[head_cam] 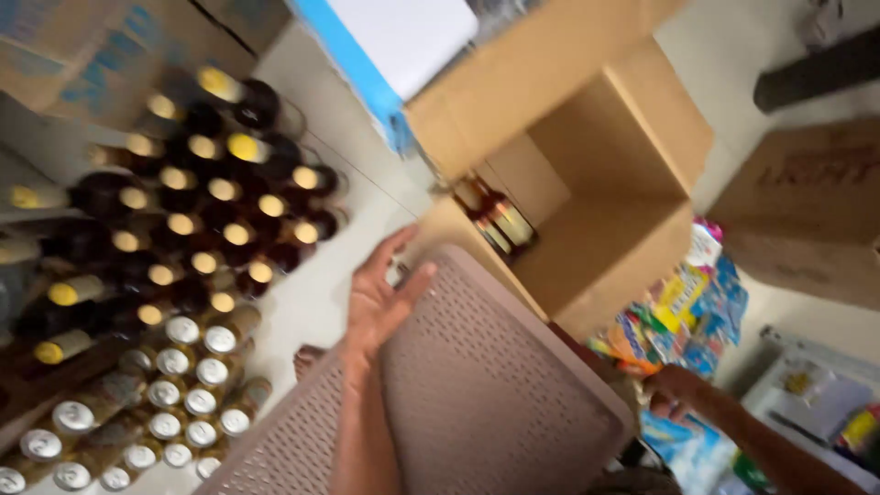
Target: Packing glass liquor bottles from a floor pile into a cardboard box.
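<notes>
My left hand (383,295) rests with fingers spread on the upper corner of a brown perforated plastic panel (477,394), perhaps a chair or stool, that fills the lower middle. My right hand (674,392) is at the panel's right edge, fingers curled by a pile of colourful snack packets (687,312); what it grips is hidden. Beyond the panel an open cardboard box (596,202) lies on its side with one or two amber bottles (497,220) inside.
Many dark bottles with gold caps (197,220) and silver caps (183,385) stand packed on the floor at left. More cardboard boxes (807,211) sit at right, and a white and blue carton (385,46) at the top.
</notes>
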